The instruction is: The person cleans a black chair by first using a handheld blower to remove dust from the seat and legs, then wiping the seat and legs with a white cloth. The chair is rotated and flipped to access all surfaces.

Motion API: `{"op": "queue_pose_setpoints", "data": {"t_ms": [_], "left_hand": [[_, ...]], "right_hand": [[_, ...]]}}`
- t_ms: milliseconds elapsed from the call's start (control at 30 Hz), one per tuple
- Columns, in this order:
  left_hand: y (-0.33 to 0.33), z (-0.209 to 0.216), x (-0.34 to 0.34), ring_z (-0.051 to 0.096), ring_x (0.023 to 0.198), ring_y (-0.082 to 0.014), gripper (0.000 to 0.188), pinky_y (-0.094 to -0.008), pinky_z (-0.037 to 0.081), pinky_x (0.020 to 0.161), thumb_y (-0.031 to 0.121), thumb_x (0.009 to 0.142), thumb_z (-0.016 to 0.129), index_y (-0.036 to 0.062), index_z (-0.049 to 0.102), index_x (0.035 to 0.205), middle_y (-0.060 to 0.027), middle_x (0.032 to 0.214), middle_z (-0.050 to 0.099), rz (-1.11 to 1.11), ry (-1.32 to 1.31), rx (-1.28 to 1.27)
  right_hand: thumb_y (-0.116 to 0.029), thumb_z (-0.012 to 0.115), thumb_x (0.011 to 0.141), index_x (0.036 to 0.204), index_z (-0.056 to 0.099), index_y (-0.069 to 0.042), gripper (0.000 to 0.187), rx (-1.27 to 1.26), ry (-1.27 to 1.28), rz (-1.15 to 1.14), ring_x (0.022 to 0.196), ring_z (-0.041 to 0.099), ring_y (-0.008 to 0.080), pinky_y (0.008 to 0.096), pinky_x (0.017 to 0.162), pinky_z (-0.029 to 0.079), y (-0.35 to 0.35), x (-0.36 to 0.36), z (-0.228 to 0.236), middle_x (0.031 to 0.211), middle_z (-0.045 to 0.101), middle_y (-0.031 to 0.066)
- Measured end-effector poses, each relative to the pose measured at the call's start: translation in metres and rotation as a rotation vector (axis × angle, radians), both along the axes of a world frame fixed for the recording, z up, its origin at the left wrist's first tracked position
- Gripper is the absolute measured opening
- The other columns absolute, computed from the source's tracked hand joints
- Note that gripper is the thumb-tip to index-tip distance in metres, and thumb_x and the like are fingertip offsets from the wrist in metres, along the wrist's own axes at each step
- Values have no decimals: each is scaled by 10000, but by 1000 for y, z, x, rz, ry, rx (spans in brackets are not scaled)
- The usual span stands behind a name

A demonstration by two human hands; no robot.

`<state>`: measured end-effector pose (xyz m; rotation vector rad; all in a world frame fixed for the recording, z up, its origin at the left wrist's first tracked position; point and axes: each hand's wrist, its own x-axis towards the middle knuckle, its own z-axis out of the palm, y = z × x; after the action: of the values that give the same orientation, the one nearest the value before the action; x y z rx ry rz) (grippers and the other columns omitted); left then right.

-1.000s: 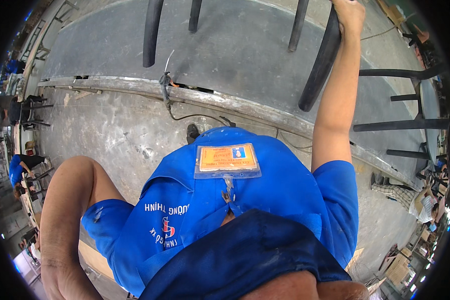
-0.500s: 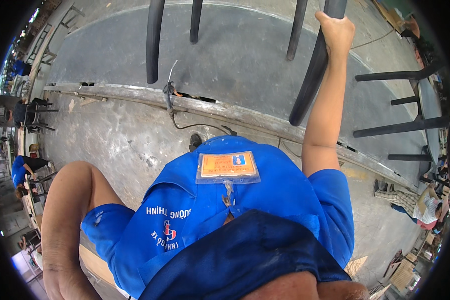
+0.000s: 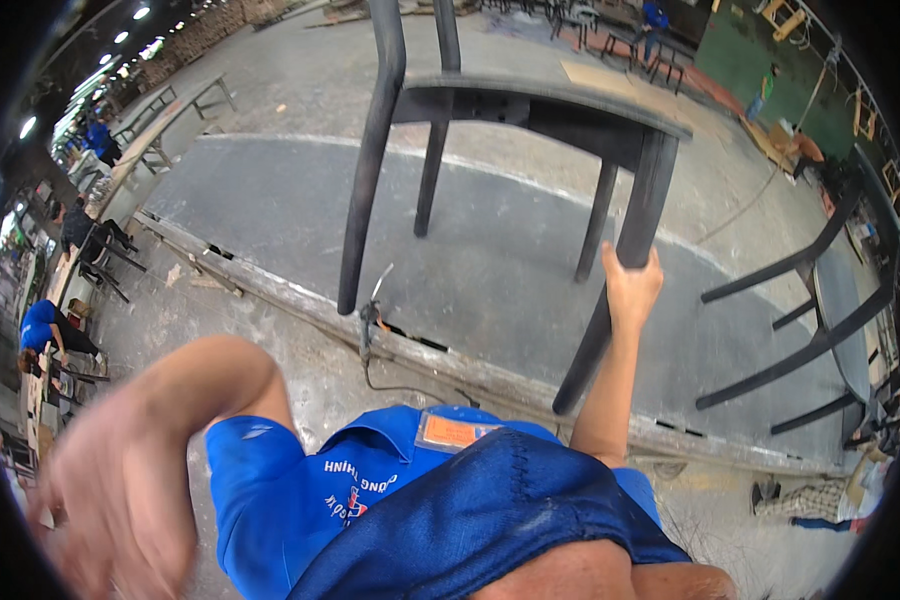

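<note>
A black wooden chair [image 3: 530, 112] stands upright ahead of me, its legs over a low grey platform [image 3: 290, 195]. My right hand [image 3: 632, 287] is wrapped around its near right leg, about halfway down. The top of the backrest is cut off by the upper edge. My left hand [image 3: 110, 500] is raised at the lower left, away from the chair and smeared by motion, so its fingers cannot be read. Between the chair and me, a dark tool with a thin pale nozzle [image 3: 367, 325] hangs at the platform's near edge, with a hose trailing from it.
Another black chair [image 3: 835, 300] lies tipped over on the platform to the right. Long benches [image 3: 160, 140] run along the left, with people in blue [image 3: 42, 330] beside them. Someone in checked trousers [image 3: 815, 500] is at the right. A green wall [image 3: 740, 70] rises behind.
The view has tilted up, bringing the chair's seat and the far floor into sight. My left arm has swung, and its hand has come into view. My right hand stays on the leg.
</note>
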<state>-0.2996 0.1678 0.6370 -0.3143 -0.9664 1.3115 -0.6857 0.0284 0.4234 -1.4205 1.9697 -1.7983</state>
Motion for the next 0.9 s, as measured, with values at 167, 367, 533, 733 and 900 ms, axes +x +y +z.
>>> {"op": "queue_pose_setpoints", "data": {"t_ms": [167,367,533,733,900], "left_hand": [[-169,-13,0,468,1116,-199,382,-315,431,882,292,883,582,46,506,1165,-85,1170,502,1,297,958],[-288,-33,-21,606,624,-149,470,-262,501,549,263,763,757,2,483,1043,-78,802,586,-632,382,1649],[-222,-63,18,581,516,-114,442,-223,478,464,219,755,766,-18,514,1030,-45,709,564,-638,438,1626],[-99,-108,66,587,520,-136,445,-265,491,474,333,767,752,-12,538,948,-55,665,573,-1009,370,1522],[44,-170,128,559,580,-175,792,-292,470,559,747,793,396,-11,538,972,-96,685,562,-1325,426,1244]], "right_hand": [[-622,383,891,1264,443,101,816,-225,-1045,609,1100,485,258,357,967,367,24,-30,-5,1241,503,163],[-595,370,894,1341,318,80,811,-264,-1327,890,1187,436,286,400,1010,345,-19,-60,38,1304,444,178],[-513,420,895,1313,365,55,708,-190,-1247,734,1171,455,265,389,1001,366,-1,-23,39,1307,442,160],[-416,480,897,1279,421,26,586,48,-1067,555,1151,477,240,375,991,390,78,17,48,1311,440,137],[-348,522,890,1226,475,4,490,152,-782,670,1115,500,220,360,962,419,112,66,71,1273,458,118]]}}
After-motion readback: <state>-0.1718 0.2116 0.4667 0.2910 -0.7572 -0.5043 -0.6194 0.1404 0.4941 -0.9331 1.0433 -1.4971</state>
